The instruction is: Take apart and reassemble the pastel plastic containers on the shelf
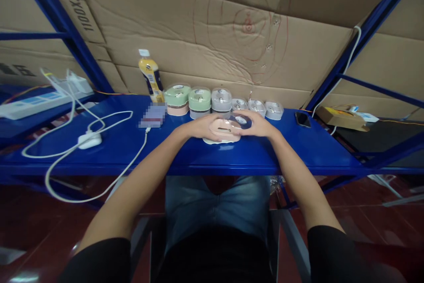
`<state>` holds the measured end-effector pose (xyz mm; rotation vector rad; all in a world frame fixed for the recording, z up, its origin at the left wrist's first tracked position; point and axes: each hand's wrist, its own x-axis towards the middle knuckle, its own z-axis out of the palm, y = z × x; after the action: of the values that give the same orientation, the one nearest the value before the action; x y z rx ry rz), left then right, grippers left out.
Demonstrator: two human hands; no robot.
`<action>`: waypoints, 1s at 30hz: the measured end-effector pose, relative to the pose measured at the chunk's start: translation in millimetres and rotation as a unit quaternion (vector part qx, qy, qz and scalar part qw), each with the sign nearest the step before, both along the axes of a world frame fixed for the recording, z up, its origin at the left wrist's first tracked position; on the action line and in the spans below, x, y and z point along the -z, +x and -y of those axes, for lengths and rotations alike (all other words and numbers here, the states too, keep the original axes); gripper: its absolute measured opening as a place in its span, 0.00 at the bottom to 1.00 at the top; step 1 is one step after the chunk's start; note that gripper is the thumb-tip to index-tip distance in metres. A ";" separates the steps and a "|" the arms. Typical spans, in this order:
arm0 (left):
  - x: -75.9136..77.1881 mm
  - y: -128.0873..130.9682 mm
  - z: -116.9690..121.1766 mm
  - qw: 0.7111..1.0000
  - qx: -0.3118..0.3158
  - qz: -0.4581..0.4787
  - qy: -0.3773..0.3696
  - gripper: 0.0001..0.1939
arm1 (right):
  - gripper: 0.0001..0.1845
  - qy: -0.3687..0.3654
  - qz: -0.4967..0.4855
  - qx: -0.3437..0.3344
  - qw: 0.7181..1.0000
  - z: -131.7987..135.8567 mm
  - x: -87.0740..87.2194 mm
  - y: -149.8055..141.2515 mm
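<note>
Near the front middle of the blue shelf, a small pink oval box [224, 127] with a dark slot in its top rests on a white wavy-edged base [221, 141]. Against its left side my left hand [203, 126] is curled, fingers closed round it. My right hand [257, 125] grips the right side, its thumb on the near edge and its fingers arched behind. Between the right fingers and thumb shows a clear lid with a round label [240, 120]; whether the hand touches it I cannot tell.
Behind my hands stand stacked green boxes [199, 96], a grey box [221, 99] and small clear-lidded boxes [256, 106]. A yellow bottle [150, 75], a blurred-out phone-like rectangle [153, 115] with a white cable [135, 159], and a black phone [302, 119] lie around. Cardboard [165, 22] backs the shelf.
</note>
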<state>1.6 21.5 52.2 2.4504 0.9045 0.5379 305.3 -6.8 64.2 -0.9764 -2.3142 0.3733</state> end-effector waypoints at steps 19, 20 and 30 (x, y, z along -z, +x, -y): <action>34.9 33.8 -0.3 0.992 0.036 0.115 0.022 0.74 | 0.48 0.037 0.087 -0.004 0.996 6.4 -0.3 -13.5; 33.0 31.3 -1.2 0.993 0.049 0.105 0.018 0.74 | 0.48 0.035 0.082 -0.004 0.996 6.0 0.2 -13.6; 24.5 18.2 -1.1 0.995 0.068 0.066 0.008 0.65 | 0.49 0.016 0.091 0.001 0.996 7.5 8.6 -21.2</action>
<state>19.8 22.6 27.8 2.4352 0.6779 0.6515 284.1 -14.3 55.6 -1.0363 -2.4738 0.2546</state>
